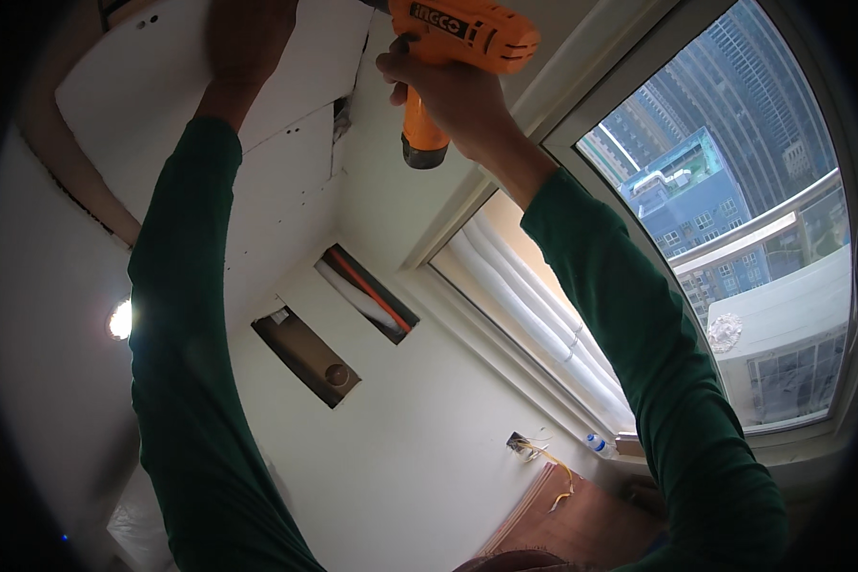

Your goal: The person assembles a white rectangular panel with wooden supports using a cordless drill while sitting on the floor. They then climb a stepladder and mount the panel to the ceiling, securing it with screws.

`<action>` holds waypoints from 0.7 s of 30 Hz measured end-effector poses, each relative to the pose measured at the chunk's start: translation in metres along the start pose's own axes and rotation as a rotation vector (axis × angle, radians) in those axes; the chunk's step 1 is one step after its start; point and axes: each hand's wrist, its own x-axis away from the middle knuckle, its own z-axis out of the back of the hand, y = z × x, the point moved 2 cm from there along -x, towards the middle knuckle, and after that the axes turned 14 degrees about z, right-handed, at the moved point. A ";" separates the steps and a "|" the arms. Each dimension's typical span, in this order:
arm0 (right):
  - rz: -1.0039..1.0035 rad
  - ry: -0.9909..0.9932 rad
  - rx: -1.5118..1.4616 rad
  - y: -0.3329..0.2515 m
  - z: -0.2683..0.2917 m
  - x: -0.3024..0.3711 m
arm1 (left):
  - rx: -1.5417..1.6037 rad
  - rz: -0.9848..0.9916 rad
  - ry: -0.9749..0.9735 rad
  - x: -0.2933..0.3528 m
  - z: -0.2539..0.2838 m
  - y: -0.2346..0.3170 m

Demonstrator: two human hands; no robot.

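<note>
Cordless drill (467,36), orange with a black foot, is at the top centre of the frame, raised overhead, its nose aimed left and its tip cut off by the upper edge. The right hand (458,100) has its grip wrapped round the handle, thumb and fingers pinching it firmly. At upper left, the left hand (248,38) reaches up in front of a white ceiling panel (286,195); its fingers run out of the frame, so I cannot tell whether that grip is spread or pressed together, or whether it touches the panel.

For good overhead work, I judge the drill should stay square to whatever its tip meets, with steady pressure and a gentle trigger; the left hand's fingers should stay clear of the tip.

Both arms wear green sleeves (620,286). A bright lamp (119,319) shines at left. Below centre, a pale wall (419,419) has two slanting rectangular openings, a brown one (305,357) and a darker one (367,294) with a red strip. On the right, a window frame (629,205) shows tall buildings (734,86). Lower right are a small bottle (601,445), loose wires (567,472) and brown boards (591,510).
</note>
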 end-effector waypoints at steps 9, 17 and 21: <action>-0.039 0.009 -0.060 -0.003 0.001 0.022 | 0.084 -0.049 -0.023 -0.001 0.006 0.003; -0.033 0.028 -0.072 0.000 0.002 0.029 | -0.024 -0.046 -0.034 -0.002 -0.001 0.002; -0.006 0.025 -0.081 -0.002 0.000 0.025 | -0.074 -0.019 -0.039 -0.001 -0.001 0.006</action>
